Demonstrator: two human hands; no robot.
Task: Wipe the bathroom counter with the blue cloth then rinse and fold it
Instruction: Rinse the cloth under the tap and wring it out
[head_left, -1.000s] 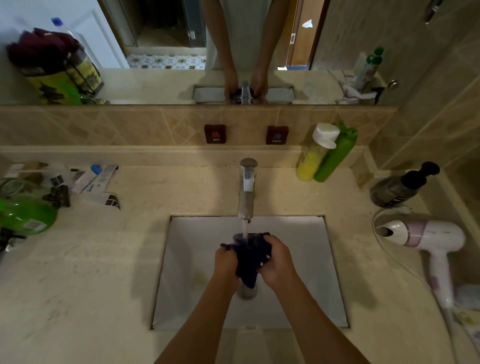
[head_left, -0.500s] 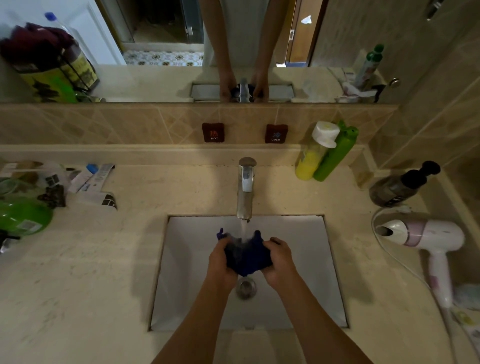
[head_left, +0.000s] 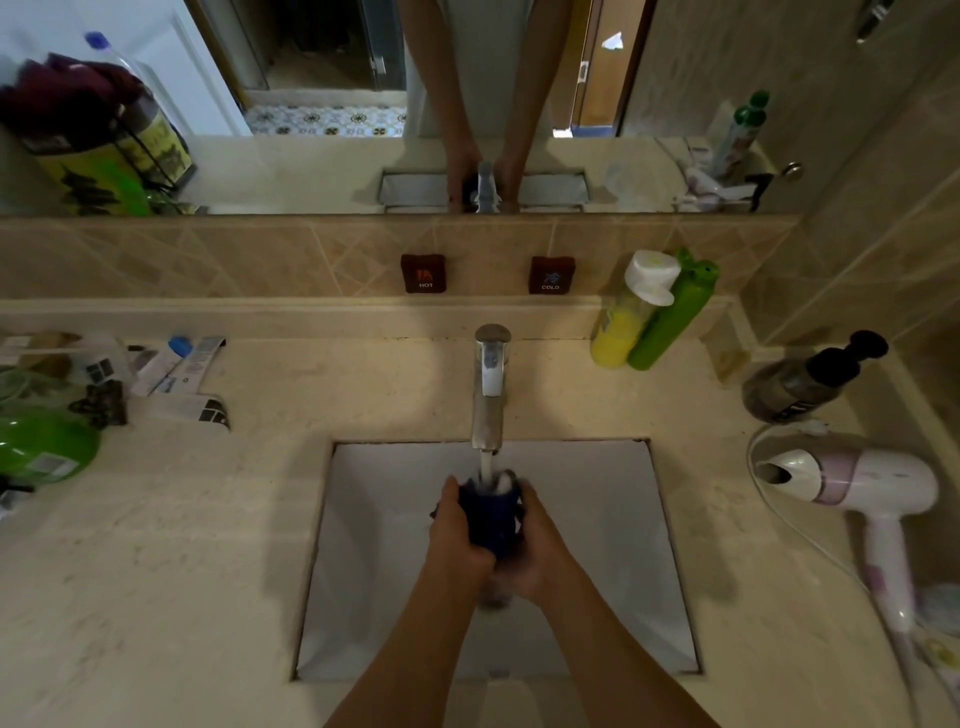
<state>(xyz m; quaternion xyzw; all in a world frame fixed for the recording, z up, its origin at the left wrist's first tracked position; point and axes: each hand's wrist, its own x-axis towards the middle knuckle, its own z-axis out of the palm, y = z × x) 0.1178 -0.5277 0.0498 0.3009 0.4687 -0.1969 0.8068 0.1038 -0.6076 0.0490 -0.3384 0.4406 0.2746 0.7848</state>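
The blue cloth (head_left: 491, 517) is bunched into a tight wad over the white sink (head_left: 395, 545). My left hand (head_left: 457, 530) presses it from the left and my right hand (head_left: 537, 545) from the right, both wrapped around it. Water runs from the chrome faucet (head_left: 489, 387) straight onto the top of the cloth and splashes white there. The beige counter (head_left: 182, 545) surrounds the sink. The drain is hidden under my hands.
Yellow and green bottles (head_left: 649, 317) lean at the back right. A dark pump bottle (head_left: 800, 382) and a white-pink hair dryer (head_left: 857, 488) with its cord lie right. Tubes (head_left: 176, 364) and a green bottle (head_left: 41, 447) clutter the left. Hot and cold buttons (head_left: 423, 273) sit on the backsplash.
The cloth, spread wider between my hands half a second ago, is now squeezed into a compact bundle. Both hands have closed in together under the stream.
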